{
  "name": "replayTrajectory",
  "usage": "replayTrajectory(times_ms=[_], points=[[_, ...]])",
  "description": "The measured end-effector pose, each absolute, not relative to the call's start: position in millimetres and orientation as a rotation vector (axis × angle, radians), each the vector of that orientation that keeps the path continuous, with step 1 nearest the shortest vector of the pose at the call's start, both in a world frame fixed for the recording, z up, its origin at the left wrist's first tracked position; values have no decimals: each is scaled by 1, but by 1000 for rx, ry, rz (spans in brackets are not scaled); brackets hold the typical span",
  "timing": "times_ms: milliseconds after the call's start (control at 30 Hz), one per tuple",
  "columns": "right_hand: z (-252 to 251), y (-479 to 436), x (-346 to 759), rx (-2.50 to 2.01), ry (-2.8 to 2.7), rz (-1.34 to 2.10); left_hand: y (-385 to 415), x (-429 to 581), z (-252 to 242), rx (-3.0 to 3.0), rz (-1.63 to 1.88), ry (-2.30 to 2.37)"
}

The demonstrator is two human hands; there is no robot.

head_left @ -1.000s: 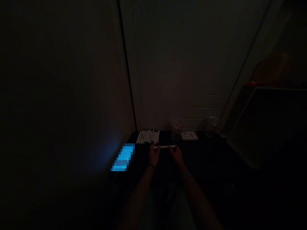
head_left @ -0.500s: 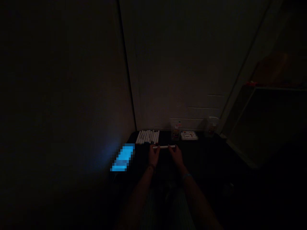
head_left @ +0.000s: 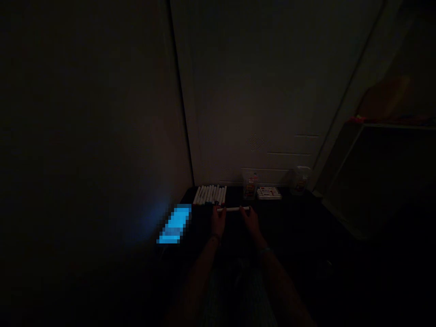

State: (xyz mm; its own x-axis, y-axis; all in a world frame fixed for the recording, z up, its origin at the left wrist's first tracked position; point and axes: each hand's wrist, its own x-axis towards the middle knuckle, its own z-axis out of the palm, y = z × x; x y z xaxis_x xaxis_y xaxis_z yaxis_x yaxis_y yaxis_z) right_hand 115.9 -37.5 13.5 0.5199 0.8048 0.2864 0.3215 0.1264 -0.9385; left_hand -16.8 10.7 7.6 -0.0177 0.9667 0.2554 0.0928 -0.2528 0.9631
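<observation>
A white marker [head_left: 233, 209] lies level between my two hands, above the dark tabletop [head_left: 293, 227]. Its left end is pinched by my left hand [head_left: 218, 220], which is closed on it. My right hand [head_left: 250, 218] grips the other end between thumb and fingers. Just beyond my left hand, a row of several white markers [head_left: 209, 195] lies side by side. Past my right hand is a flat stack of white markers [head_left: 269, 193]. The scene is very dark, so print on the held marker cannot be made out.
A clear plastic container [head_left: 250, 188] with something inside stands left of the stack. Another clear container [head_left: 301, 180] stands at the back right. A glowing, pixelated blue screen [head_left: 175, 225] lies at the left edge. A pale wall [head_left: 255, 100] closes off the back.
</observation>
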Motion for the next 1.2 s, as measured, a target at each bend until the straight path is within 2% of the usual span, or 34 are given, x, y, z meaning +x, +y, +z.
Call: replayTrajectory(times_ms=[1200], points=[[13,-36,117,-1479,-1046,430,7,-19,14,1479,1380,1236]])
